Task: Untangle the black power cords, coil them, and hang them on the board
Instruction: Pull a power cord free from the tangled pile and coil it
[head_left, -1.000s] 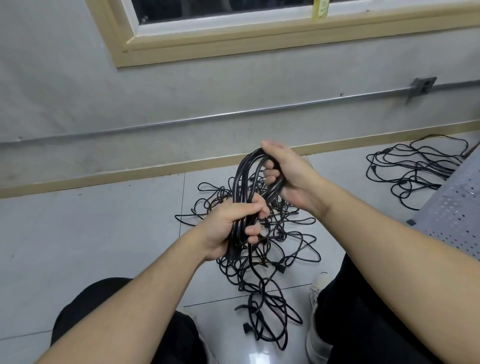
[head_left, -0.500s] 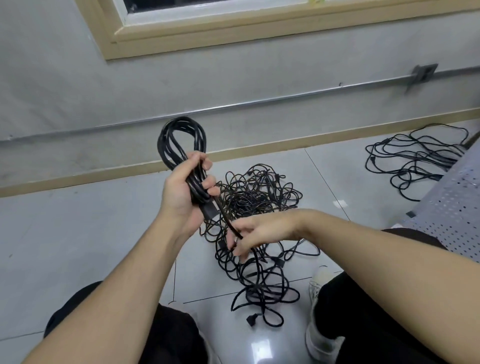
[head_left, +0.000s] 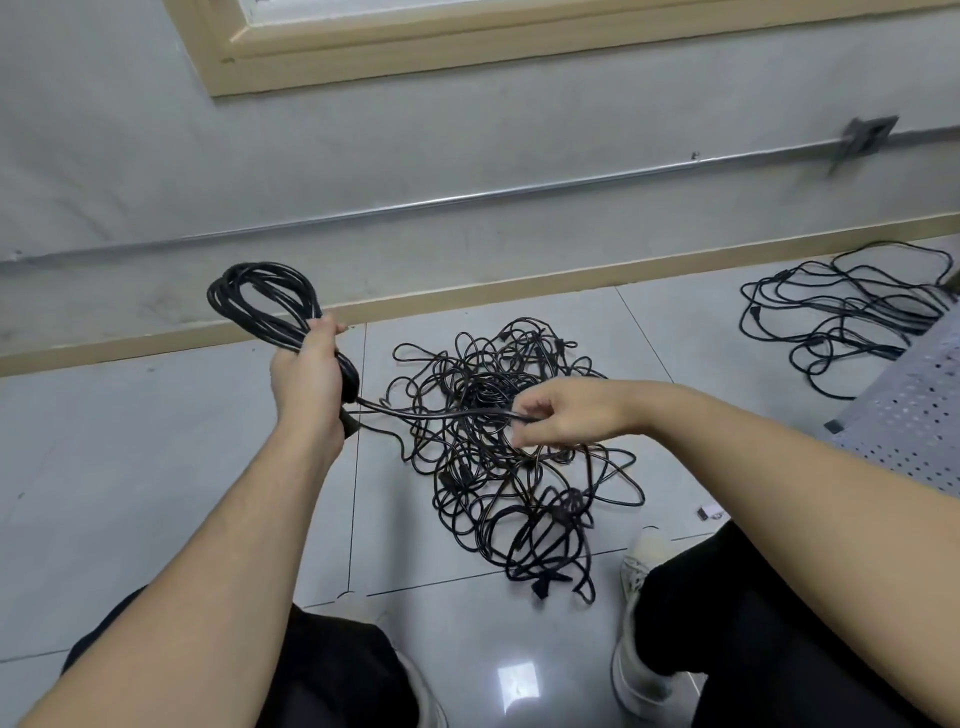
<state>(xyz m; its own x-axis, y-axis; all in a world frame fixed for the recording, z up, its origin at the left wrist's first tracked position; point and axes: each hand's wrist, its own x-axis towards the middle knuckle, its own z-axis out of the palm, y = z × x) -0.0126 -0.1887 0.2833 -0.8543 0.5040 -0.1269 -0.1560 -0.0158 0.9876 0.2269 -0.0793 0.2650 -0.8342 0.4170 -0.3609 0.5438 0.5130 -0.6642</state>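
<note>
While the left hand (head_left: 311, 379) grips a coiled black power cord (head_left: 265, 304) raised above the tiled floor (head_left: 156, 467), its loop standing above the fist, the right hand (head_left: 566, 415) pinches the cord's loose tail (head_left: 441, 413) stretched between both hands. Beneath them a tangled pile of black cords (head_left: 509, 457) lies on the floor; another loose bunch (head_left: 841, 317) lies near the wall, beside a perforated grey board (head_left: 914, 415).
</note>
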